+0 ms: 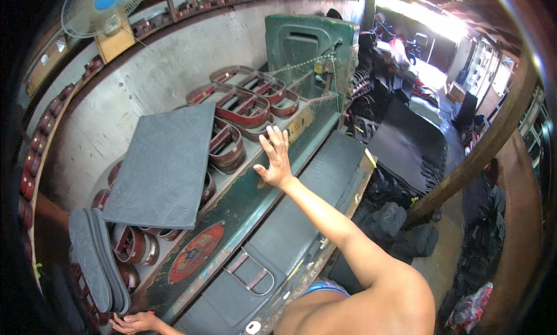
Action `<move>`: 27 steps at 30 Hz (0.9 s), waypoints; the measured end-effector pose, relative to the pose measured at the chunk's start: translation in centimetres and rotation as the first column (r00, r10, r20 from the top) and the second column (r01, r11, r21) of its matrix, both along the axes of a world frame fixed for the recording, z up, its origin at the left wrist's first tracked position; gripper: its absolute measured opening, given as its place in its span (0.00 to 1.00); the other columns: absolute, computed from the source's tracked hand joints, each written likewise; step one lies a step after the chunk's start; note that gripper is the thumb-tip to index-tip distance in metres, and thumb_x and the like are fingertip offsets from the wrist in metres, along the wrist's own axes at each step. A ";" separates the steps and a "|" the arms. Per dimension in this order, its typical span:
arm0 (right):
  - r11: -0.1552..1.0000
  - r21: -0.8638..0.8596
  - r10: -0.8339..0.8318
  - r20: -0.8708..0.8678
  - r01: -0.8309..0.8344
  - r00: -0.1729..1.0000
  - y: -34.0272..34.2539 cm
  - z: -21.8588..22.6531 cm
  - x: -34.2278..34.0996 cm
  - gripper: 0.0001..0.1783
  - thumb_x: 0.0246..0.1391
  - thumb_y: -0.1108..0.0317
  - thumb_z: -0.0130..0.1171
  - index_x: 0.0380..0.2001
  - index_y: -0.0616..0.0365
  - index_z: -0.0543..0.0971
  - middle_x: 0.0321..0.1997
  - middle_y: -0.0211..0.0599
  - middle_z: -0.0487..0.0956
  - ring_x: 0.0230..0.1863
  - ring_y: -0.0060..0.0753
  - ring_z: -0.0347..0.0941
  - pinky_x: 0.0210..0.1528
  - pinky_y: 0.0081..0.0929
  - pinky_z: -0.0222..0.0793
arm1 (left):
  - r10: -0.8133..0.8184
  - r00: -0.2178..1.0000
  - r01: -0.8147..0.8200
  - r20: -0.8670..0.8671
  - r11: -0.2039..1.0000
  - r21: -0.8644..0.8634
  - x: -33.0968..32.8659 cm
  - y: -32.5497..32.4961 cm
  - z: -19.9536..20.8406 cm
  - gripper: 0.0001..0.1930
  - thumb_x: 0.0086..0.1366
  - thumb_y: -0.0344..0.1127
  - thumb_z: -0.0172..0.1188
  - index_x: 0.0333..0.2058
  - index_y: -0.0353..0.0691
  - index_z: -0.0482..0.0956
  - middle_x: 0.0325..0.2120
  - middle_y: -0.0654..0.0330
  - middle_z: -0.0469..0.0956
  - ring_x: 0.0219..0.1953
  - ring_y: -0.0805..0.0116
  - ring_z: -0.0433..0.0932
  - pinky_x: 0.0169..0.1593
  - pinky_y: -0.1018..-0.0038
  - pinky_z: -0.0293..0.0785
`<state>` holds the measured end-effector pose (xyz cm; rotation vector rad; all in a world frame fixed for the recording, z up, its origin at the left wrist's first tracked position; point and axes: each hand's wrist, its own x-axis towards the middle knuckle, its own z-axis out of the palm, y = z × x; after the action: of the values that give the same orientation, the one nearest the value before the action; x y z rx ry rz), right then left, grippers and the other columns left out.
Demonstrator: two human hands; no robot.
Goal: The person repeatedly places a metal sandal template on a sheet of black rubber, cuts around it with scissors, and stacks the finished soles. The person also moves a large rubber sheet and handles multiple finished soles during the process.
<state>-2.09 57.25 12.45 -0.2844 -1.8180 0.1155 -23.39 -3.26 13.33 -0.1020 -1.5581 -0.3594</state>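
Note:
My right hand [276, 159] is raised over the machine's green front beam [232, 210], fingers spread and nothing in it. It is nearest to the dark red, sole-shaped cutting dies [246, 111] on the machine bed. Low at the left, my left hand [136, 322] lies palm up with its fingers loosely stretched, just below a stack of grey soles [98, 259]; I see nothing held in it. Across several dies rests a flat grey rubber sheet [162, 164]. A single loop-shaped cutting die [252, 272] sits on the grey sheet material [272, 236] along the bench in front of me.
A green machine head [307, 50] stands at the far end of the bed. Shelves of dies [191, 8] and a fan [104, 7] line the wall. To the right are a slanting wooden post [464, 166], black sheets [406, 140] and stacked dark pieces [387, 220].

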 end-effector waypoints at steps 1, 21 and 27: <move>1.000 -0.006 -0.007 0.003 0.007 1.000 0.1 -0.1 -0.1 0.45 0.61 0.29 0.49 0.70 0.50 0.66 0.76 0.51 0.59 0.77 0.58 0.50 0.78 0.59 0.34 | 0.020 1.000 -0.020 -0.004 1.000 -0.007 0.1 0.2 0.1 0.25 0.82 0.48 0.33 0.54 0.44 0.80 0.61 0.54 0.73 0.64 0.51 0.69 0.64 0.50 0.61; 1.000 -0.014 -0.012 -0.035 0.011 0.999 0.2 -0.5 -0.3 0.42 0.61 0.28 0.44 0.62 0.52 0.74 0.71 0.48 0.65 0.75 0.55 0.54 0.78 0.56 0.34 | -0.030 0.999 0.029 -0.039 0.999 -0.028 3.8 5.6 4.7 0.22 0.82 0.41 0.30 0.48 0.32 0.73 0.57 0.37 0.67 0.56 0.38 0.67 0.58 0.44 0.59; 1.000 -0.020 -0.014 -0.028 0.013 1.000 0.1 -0.4 -0.2 0.41 0.61 0.28 0.45 0.64 0.49 0.71 0.71 0.47 0.65 0.75 0.54 0.54 0.78 0.56 0.34 | -0.022 1.000 0.022 -0.001 1.000 -0.005 4.5 5.9 5.3 0.25 0.82 0.44 0.29 0.47 0.32 0.74 0.57 0.36 0.66 0.56 0.37 0.66 0.58 0.43 0.59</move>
<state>-2.30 57.35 12.08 -0.3071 -1.7880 0.1272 -18.92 2.66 18.63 -0.1233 -1.5577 -0.3734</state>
